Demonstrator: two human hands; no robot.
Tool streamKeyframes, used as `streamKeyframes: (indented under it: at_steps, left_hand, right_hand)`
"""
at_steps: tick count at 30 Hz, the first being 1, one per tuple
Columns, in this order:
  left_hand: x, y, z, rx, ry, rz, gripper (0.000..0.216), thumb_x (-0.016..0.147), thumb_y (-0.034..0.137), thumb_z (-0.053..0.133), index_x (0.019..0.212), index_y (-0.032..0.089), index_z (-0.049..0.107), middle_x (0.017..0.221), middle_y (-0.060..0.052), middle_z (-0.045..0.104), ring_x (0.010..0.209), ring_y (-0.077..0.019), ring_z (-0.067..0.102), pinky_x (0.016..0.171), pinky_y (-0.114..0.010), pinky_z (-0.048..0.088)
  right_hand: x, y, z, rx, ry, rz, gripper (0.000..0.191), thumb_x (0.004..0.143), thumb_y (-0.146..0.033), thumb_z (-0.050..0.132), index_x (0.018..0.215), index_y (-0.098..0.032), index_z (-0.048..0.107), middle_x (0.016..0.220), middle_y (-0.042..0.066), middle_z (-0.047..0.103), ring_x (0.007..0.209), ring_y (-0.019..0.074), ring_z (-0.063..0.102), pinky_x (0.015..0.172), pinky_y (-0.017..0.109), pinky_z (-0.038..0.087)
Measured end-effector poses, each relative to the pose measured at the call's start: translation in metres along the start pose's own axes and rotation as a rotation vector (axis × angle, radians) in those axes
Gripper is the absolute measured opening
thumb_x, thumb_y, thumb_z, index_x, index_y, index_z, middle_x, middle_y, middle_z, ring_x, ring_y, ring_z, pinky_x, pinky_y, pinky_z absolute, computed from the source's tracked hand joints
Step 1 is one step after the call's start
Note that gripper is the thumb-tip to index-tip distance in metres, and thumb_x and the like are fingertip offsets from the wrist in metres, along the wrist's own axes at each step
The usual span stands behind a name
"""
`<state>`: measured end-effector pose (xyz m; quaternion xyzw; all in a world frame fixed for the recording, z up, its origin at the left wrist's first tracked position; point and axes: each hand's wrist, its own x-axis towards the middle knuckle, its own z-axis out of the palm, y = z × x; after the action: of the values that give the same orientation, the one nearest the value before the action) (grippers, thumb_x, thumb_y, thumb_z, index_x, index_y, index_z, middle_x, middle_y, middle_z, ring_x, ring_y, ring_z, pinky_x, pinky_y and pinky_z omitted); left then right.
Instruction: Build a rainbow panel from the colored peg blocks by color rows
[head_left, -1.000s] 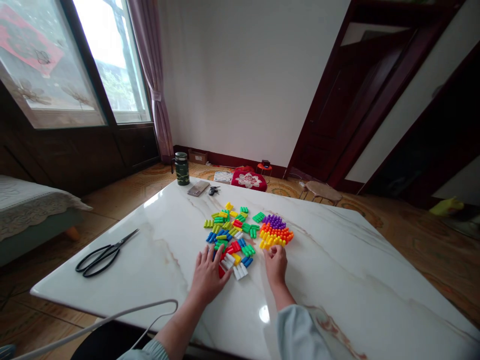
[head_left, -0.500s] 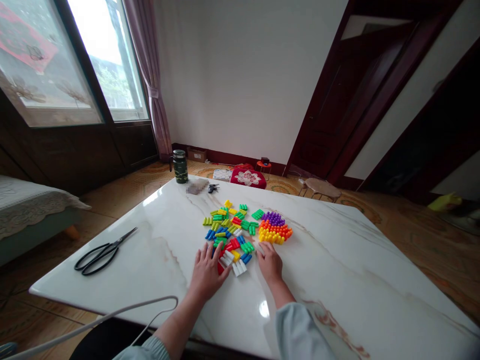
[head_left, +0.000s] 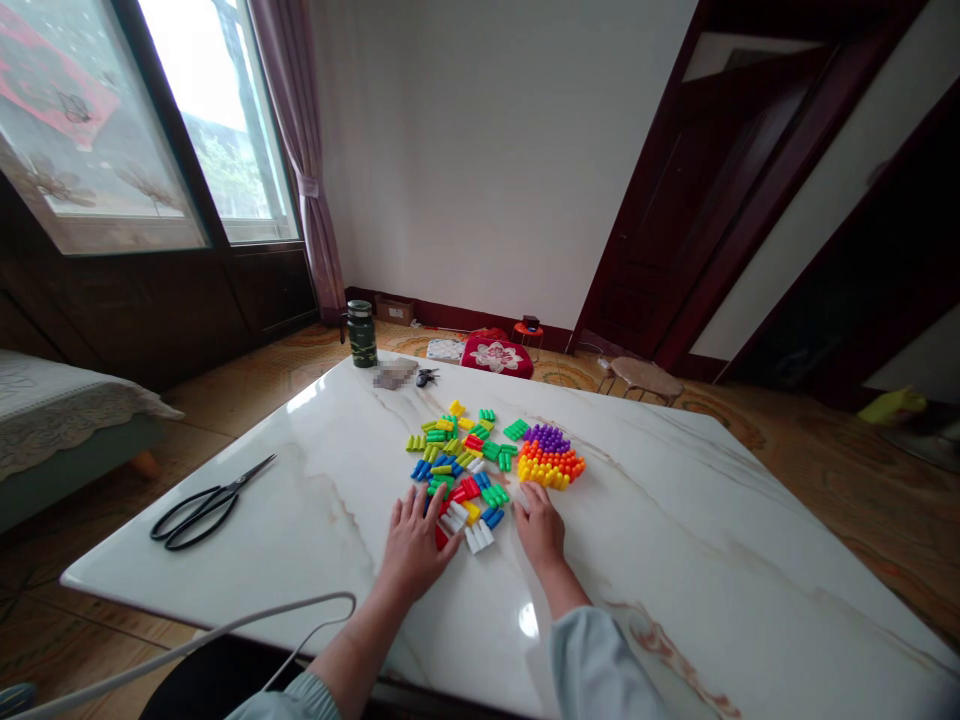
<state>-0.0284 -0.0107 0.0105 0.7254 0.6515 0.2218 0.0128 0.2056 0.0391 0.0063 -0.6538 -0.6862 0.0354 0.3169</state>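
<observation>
On the table, my left hand rests with its fingers spread at the near left edge of a loose pile of coloured plastic toy pieces. Its thumb is beside white pieces, and a red piece shows partly under the hand. My right hand lies just below an assembled block of pieces in purple, orange and yellow rows. Its fingers are slightly bent, with thumb and forefinger apart, and I see nothing held. Green pieces and blue pieces lie between the hands.
Black-handled scissors lie at the left of the marble-patterned table. A camouflage bottle and a small dark object are at the far edge. A white cable crosses the near left corner. A stool stands beyond.
</observation>
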Motion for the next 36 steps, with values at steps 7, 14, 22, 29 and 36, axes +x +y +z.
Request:
streamKeyframes:
  at_steps: [7,14,22,29,36]
  left_hand:
    - [0.000,-0.001,-0.001,0.005,-0.003,0.006,0.072,0.086,0.056,0.050,0.149,0.024,0.035,0.148,-0.013,0.044,0.142,-0.0334,0.030,0.116,-0.054,0.021]
    - [0.000,-0.001,0.001,-0.007,0.001,0.004,0.072,0.085,0.055,0.052,0.149,0.025,0.035,0.148,-0.013,0.044,0.143,-0.0335,0.029,0.116,-0.054,0.021]
    - [0.000,0.003,-0.007,0.005,-0.039,-0.012,0.075,0.085,0.056,0.052,0.150,0.024,0.033,0.149,-0.013,0.043,0.143,-0.0345,0.029,0.116,-0.053,0.022]
    - [-0.001,-0.001,-0.009,-0.031,-0.055,0.000,0.070,0.087,0.054,0.053,0.149,0.027,0.034,0.155,-0.013,0.033,0.143,-0.0337,0.028,0.115,-0.057,0.023]
    - [0.001,-0.007,-0.020,-0.119,-0.054,0.170,0.056,0.089,0.054,0.050,0.142,0.035,0.046,0.159,-0.008,0.025,0.147,-0.0344,0.019,0.114,-0.060,0.025]
  right_hand:
    - [-0.001,-0.002,0.000,-0.016,0.018,0.007,0.039,0.085,-0.019,0.050,0.121,-0.023,0.065,0.129,0.008,0.062,0.110,0.0194,0.063,0.086,0.027,0.052]
    - [0.000,-0.005,-0.002,-0.051,-0.035,-0.042,0.038,0.086,-0.016,0.049,0.121,-0.023,0.064,0.128,0.006,0.063,0.111,0.0193,0.062,0.090,0.028,0.051]
    - [-0.021,0.013,-0.009,-0.164,-0.090,-0.377,0.040,0.087,-0.013,0.047,0.122,-0.021,0.065,0.129,0.009,0.063,0.115,0.0220,0.056,0.100,0.037,0.045]
    - [-0.035,0.031,-0.015,-0.220,-0.116,-0.465,0.046,0.093,-0.026,0.043,0.137,-0.026,0.054,0.146,0.002,0.049,0.133,0.0221,0.043,0.109,0.039,0.032]
    - [-0.034,0.032,-0.014,-0.225,-0.094,-0.468,0.044,0.093,-0.030,0.044,0.135,-0.028,0.057,0.146,0.000,0.049,0.132,0.0217,0.044,0.108,0.038,0.033]
